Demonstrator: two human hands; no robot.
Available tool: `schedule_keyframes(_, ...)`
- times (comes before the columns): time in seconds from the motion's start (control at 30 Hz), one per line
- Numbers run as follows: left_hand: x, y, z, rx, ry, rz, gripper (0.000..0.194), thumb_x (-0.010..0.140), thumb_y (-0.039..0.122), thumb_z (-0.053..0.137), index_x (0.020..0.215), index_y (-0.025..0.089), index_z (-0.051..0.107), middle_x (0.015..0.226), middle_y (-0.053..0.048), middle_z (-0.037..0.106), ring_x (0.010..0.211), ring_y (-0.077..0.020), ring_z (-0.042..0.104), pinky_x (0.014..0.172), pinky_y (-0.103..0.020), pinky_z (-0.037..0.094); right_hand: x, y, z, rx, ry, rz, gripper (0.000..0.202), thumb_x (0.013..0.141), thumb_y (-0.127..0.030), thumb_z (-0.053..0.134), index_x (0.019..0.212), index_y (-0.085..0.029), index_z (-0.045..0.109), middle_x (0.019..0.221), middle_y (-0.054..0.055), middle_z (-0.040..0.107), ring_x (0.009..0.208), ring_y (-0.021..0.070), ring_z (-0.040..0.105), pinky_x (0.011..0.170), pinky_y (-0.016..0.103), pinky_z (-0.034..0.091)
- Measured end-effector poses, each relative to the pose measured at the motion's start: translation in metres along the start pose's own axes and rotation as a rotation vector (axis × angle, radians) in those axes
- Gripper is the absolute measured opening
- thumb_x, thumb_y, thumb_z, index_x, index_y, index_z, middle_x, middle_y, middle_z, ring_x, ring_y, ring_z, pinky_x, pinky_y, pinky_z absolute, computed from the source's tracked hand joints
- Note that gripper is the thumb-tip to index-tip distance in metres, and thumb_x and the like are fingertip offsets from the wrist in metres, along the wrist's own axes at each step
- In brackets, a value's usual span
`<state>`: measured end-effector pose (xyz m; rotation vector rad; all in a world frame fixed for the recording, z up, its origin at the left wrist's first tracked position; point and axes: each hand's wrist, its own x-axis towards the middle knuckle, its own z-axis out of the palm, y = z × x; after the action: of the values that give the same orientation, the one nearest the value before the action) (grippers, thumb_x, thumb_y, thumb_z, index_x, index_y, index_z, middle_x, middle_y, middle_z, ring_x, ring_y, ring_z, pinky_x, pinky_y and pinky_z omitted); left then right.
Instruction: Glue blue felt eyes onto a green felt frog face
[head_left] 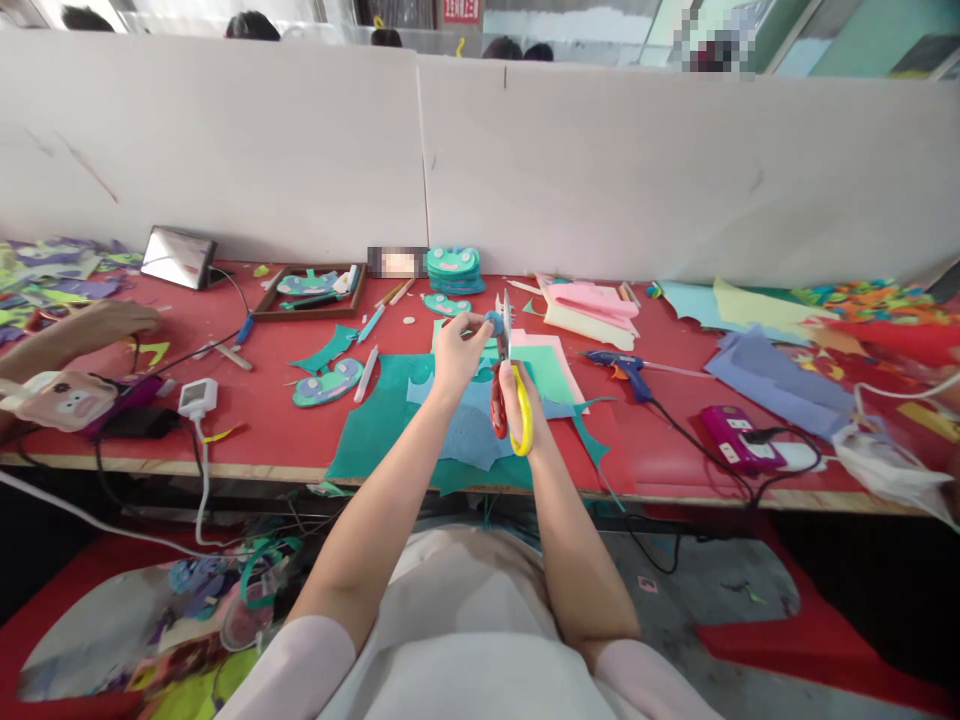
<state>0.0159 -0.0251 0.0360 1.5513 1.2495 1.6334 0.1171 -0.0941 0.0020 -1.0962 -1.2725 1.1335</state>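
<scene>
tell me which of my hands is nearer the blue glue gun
Right. The right hand, holding the scissors, is left of the glue gun; the left hand, holding a small blue piece, is farther left.

Craft workshop, long red worktable [667,440], scissors [526,402], glue gun [631,374], coloured sheets [776,380], heaped scraps [870,298], white partition [637,170]

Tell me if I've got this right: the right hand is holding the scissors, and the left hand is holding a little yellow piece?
Not quite: the little piece in the left hand is blue, as the head view shows. The right hand is holding the scissors.
</scene>
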Motion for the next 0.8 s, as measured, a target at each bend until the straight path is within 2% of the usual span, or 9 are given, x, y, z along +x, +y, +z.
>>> schedule_keyframes(0.37, 0.003, 0.002, -0.004, 0.023, -0.025, 0.000, 0.008, 0.075, 0.021, 0.058, 0.070, 0.017, 0.061, 0.072, -0.001, 0.065, 0.070, -0.0115, 0.060, 0.068, -0.024, 0.046, -0.001, -0.004, -0.001, -0.019, -0.033, 0.017, 0.043, 0.080, -0.067, 0.038, 0.093, -0.026, 0.045, 0.054, -0.007, 0.041, 0.031, 0.0074, 0.038, 0.029, 0.023, 0.034)
schedule_keyframes(0.6, 0.001, 0.004, -0.004, 0.025, -0.041, 0.006, 0.007, 0.075, 0.019, 0.057, 0.071, 0.016, 0.062, 0.071, -0.001, 0.064, 0.068, -0.0108, 0.059, 0.068, -0.023, 0.047, 0.003, -0.007, 0.000, 0.009, -0.043, 0.044, 0.052, 0.074, -0.074, 0.038, 0.093, -0.026, 0.043, 0.053, -0.007, 0.039, 0.034, 0.0074, 0.039, 0.032, 0.022, 0.035)
schedule_keyframes(0.8, -0.001, 0.004, -0.004, 0.046, -0.063, 0.027, 0.007, 0.075, 0.017, 0.056, 0.069, 0.017, 0.061, 0.069, 0.000, 0.063, 0.067, -0.0103, 0.058, 0.065, -0.022, 0.047, -0.001, -0.011, 0.002, 0.036, -0.039, 0.052, 0.049, 0.077, -0.072, 0.036, 0.090, -0.025, 0.042, 0.054, -0.007, 0.038, 0.033, 0.0071, 0.037, 0.030, 0.022, 0.032)
